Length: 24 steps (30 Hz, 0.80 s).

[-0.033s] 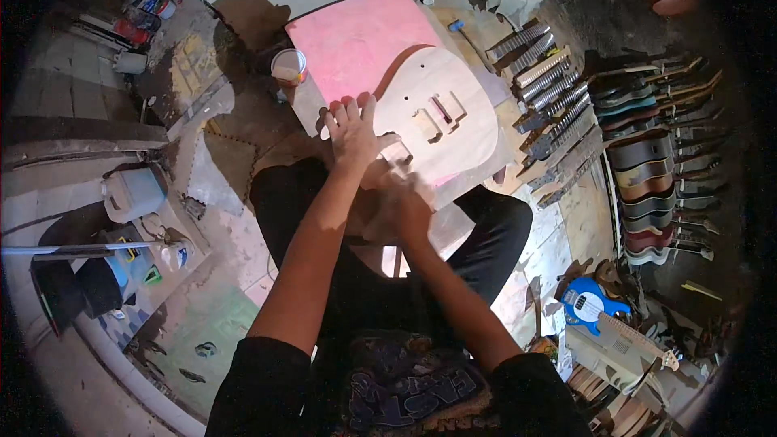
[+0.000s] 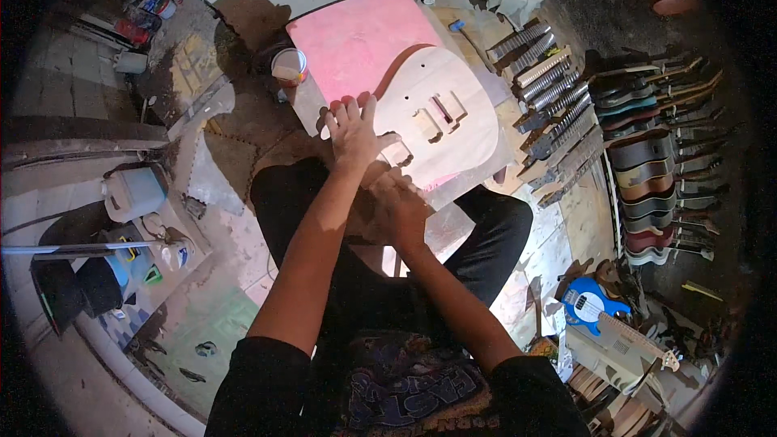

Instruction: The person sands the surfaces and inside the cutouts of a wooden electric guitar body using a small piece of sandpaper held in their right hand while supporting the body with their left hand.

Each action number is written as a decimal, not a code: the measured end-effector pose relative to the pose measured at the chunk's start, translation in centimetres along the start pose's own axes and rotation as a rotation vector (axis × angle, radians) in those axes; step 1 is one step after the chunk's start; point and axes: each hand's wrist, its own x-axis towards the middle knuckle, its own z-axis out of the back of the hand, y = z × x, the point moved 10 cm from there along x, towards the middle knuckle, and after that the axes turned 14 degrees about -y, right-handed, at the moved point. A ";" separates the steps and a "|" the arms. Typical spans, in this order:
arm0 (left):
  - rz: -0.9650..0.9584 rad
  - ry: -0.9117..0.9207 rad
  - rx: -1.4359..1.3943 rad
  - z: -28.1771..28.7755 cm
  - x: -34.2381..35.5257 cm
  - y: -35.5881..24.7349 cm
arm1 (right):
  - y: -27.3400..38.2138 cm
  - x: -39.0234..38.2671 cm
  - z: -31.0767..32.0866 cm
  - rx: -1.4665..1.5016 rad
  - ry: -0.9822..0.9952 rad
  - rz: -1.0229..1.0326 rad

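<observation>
The pale, unpainted wooden guitar body (image 2: 414, 113) lies on the pink-topped worktop (image 2: 356, 36), long axis slanting away rightward from both hands. The left hand (image 2: 352, 136) spreads its fingers at the near-left edge; the closer-in right hand (image 2: 398, 202) curls, its grip unclear.

Pale cream is shown by the guitar body (image 2: 453, 85), and chalky pink by the board (image 2: 356, 32). The shirt (image 2: 263, 372) is coloured black and marked with a purple-grey lettered print (image 2: 409, 396); the trousers (image 2: 503, 222) are seen in plain black. Bright blue is carried by the solid-body guitar (image 2: 613, 307), broken by a white pickguard (image 2: 589, 306). Teal, tan, brown, dark red and black are shared among the hanging guitars (image 2: 643, 172). The floor panel (image 2: 194, 348) is tinted a blotchy green, and the hammer head (image 2: 456, 25) is coloured blue
</observation>
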 end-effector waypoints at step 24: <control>-0.018 -0.041 -0.010 -0.4 -0.1 0.0 | -11.6 3.4 -0.4 -0.051 -0.141 -0.245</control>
